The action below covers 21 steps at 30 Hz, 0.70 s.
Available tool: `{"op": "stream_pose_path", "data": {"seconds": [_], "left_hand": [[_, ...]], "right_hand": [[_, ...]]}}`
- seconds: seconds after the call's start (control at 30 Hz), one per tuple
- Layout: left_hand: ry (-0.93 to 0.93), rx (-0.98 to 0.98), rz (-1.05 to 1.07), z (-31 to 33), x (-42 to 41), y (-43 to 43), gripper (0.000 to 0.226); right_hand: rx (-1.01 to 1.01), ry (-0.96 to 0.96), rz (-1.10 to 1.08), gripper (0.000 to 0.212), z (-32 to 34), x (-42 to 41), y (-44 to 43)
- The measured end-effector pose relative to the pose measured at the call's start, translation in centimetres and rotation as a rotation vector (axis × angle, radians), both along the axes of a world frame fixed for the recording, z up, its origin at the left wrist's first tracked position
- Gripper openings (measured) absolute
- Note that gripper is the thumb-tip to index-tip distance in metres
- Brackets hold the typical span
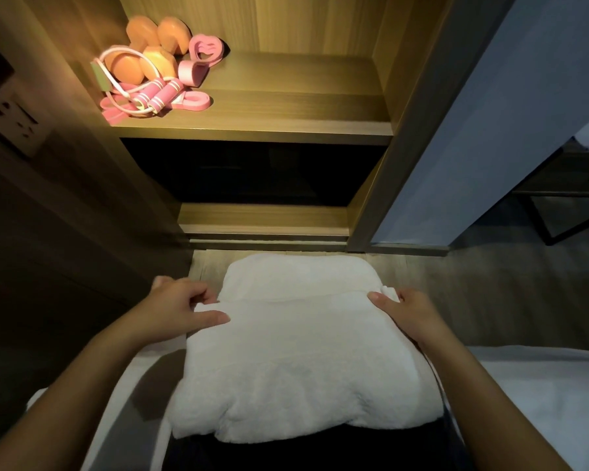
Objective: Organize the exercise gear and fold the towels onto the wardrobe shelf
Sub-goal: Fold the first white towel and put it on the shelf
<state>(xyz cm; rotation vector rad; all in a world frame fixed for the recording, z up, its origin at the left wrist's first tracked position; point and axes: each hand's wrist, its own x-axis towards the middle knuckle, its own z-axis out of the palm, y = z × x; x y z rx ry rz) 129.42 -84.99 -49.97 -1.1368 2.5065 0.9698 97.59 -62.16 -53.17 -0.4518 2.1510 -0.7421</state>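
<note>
1. Nearest, at six o'clock, the white towel (303,362) lies partly folded across the person's lap, its far end reaching toward the wardrobe base.
2. The left hand (181,311), at the towel's nine o'clock, pinches the fold edge between thumb and curled fingers. The right hand (405,314), at three o'clock, has its fingers curled round the opposite edge.
3. To fold well, I judge both hands should lift together, keep that edge taut and level, lay it square onto the near hem, then smooth it flat.
4. The wardrobe shelf (286,107) is lit at twelve o'clock.
5. At eleven o'clock the orange dumbbells (143,62), jump rope (160,91) and pink band (193,99) sit bunched at the shelf's left end.
</note>
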Motion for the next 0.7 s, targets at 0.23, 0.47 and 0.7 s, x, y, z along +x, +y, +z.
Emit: {"op": "stream_pose_path", "data": {"seconds": [0.23,0.47,0.7], "left_hand": [[0.130,0.279,0.191,0.0,1.0,-0.2,0.047],[0.356,0.293,0.374,2.2,0.2,0.8,0.033],[0.146,0.401,0.075,8.0,0.7,0.2,0.038]], "right_hand": [[-0.046,-0.032,0.033,0.019,0.1,-0.3,0.6],[-0.222,0.023,-0.074,0.039,2.8,-0.6,0.3],[-0.350,-0.043,0.107,0.032,10.3,-2.8,0.7]]}}
